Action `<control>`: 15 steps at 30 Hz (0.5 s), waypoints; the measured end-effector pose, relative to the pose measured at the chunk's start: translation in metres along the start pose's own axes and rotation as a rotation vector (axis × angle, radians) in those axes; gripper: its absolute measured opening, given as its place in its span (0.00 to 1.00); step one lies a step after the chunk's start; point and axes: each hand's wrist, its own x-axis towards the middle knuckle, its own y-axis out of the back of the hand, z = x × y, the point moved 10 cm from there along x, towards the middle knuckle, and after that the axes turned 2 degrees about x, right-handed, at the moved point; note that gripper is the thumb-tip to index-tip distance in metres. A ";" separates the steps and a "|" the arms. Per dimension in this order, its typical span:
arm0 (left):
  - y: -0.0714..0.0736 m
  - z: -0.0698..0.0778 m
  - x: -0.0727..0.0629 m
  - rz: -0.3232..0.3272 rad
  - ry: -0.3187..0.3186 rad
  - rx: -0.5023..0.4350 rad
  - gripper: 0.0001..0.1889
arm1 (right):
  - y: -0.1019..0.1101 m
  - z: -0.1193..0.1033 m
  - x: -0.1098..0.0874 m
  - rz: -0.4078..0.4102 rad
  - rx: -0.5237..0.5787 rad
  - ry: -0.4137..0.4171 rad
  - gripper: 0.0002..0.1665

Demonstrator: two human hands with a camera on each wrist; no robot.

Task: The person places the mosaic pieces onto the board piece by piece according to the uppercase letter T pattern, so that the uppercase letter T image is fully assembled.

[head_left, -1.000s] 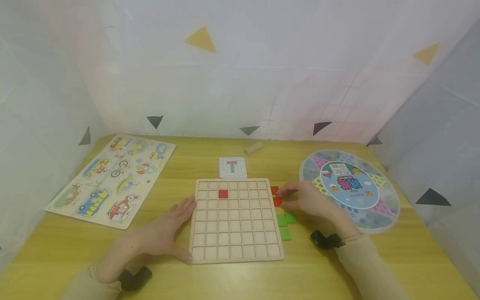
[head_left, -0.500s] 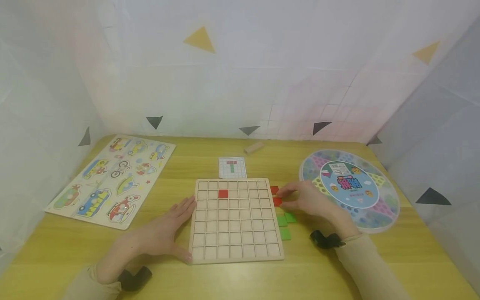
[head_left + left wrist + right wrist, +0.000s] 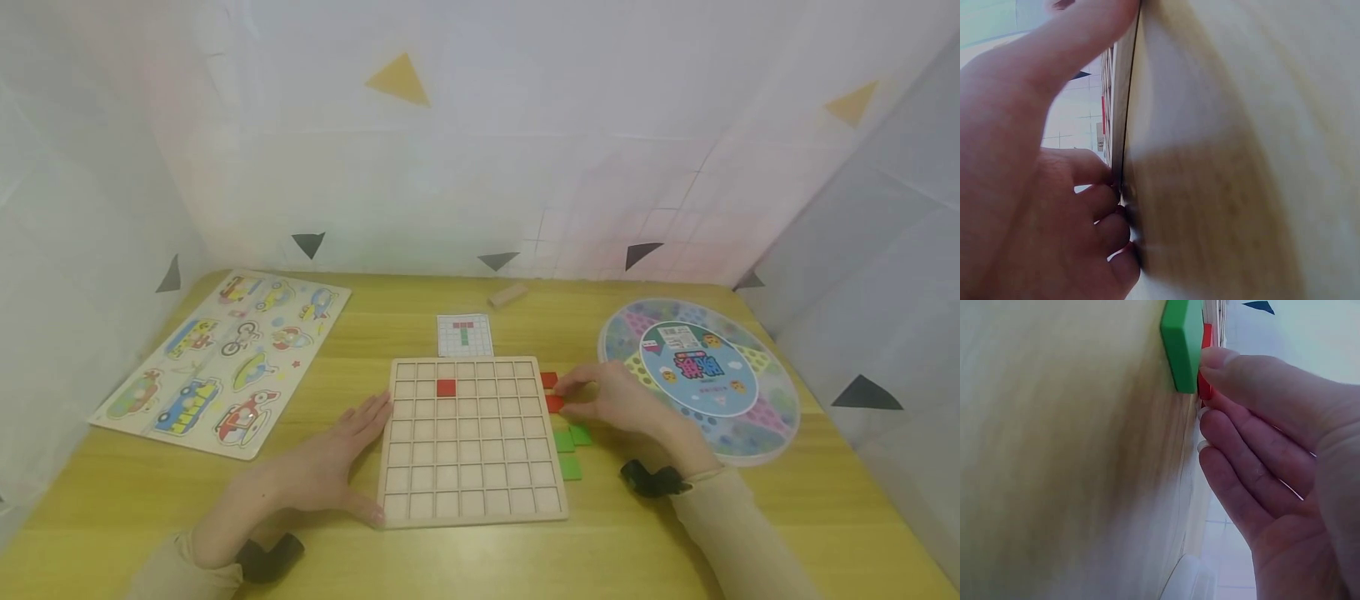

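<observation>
Table (image 3: 480,560), yellow, wood-grained. Grid board (image 3: 469,452), pale wood, square, shallow-celled. Left hand (image 3: 326,467), fingers spread, touching board's left edge. Right hand (image 3: 621,402), fingers curved, thumb against flat red tile (image 3: 553,404) just right of board; whether pinching, I cannot tell. Green tiles (image 3: 570,468), three, flat, near board.

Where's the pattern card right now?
In the head view, the pattern card lies between the vehicle puzzle, left, and the round game set, right, just beyond the grid board.
</observation>
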 end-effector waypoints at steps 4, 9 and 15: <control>0.000 -0.001 0.000 0.000 0.001 0.000 0.73 | 0.001 -0.001 0.000 -0.002 0.007 0.004 0.16; -0.001 -0.001 0.000 -0.001 0.001 0.003 0.73 | 0.003 -0.001 -0.002 -0.002 0.034 -0.015 0.17; -0.001 0.000 0.000 0.001 -0.002 0.005 0.73 | 0.009 -0.003 -0.002 0.031 0.047 0.004 0.16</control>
